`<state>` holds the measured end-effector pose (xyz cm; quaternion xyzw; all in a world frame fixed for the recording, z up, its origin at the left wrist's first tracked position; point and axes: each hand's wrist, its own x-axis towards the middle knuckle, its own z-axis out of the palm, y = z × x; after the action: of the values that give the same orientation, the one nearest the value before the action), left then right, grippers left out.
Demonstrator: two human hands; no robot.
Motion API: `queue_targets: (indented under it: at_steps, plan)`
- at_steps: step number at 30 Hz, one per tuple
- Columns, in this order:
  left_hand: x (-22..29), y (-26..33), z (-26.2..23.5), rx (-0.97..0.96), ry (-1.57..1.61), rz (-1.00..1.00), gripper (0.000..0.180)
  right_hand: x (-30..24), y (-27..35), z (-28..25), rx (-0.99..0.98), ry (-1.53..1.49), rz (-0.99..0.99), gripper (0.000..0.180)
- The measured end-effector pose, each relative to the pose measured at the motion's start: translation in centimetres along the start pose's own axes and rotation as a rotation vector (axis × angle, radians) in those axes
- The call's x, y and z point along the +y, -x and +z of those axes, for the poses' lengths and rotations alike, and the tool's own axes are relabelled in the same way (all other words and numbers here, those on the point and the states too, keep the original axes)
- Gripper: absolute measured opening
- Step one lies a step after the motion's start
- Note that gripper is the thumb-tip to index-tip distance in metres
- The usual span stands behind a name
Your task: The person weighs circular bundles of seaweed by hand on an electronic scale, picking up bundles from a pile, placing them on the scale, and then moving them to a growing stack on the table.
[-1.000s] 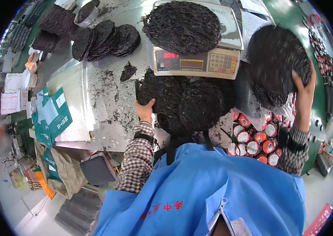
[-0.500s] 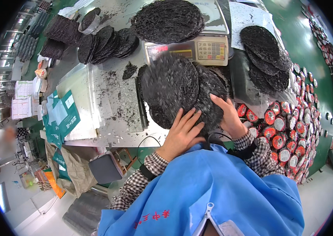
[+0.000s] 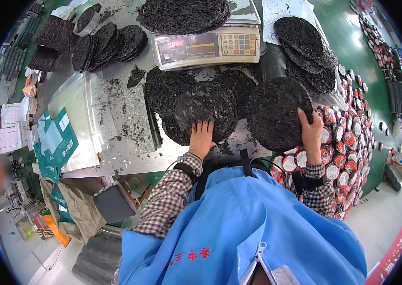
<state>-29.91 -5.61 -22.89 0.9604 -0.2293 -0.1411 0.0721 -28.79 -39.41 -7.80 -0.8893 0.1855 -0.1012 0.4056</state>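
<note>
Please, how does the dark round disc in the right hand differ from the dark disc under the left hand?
The disc in the right hand is lifted and tilted, gripped at its edge by the right hand; the disc under the left hand lies flat on the table, pressed by the left hand. The right disc is apart from the others; the left disc overlaps neighbouring discs. Both are round, black and rough.

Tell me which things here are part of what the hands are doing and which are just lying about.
In hand:
- left hand on the dark disc pile
- right hand gripping a dark round disc
- scale, loaded with discs

Lying about:
- green packets
- clear bags
- red-lidded tubs
</note>
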Motion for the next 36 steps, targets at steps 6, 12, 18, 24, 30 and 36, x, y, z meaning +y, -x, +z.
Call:
queue_targets:
  at_steps: [6, 12, 18, 24, 30, 36]
  plan:
    - [-3.5, 2.3, -6.7, 0.264, 0.654, 0.041, 0.054, 1.8, -0.5, -2.4, 0.093, -0.134, 0.022, 0.040]
    - [-6.2, 6.1, -17.0, 0.681, 1.946, -0.485, 0.032, -4.2, -1.1, -1.3, 0.007, -0.083, -0.273, 0.055]
    - [-2.9, 6.6, -20.2, 0.631, 2.069, -0.352, 0.034, -6.4, -1.7, -0.2, -0.117, -0.106, -0.377, 0.027]
    - [-0.9, 5.8, -19.9, 0.536, 2.464, -0.267, 0.036, -7.2, -0.7, -0.4, -0.060, -0.035, -0.354, 0.022]
    - [0.3, 4.9, -20.0, 0.861, 1.991, -0.202, 0.036, -7.1, -0.3, -1.1, 0.028, -0.218, -0.279, 0.044]
    - [5.0, 1.9, -24.4, 0.918, 0.366, 0.347, 0.053, -8.0, 0.2, -0.5, -0.064, -0.860, -0.086, 0.060]
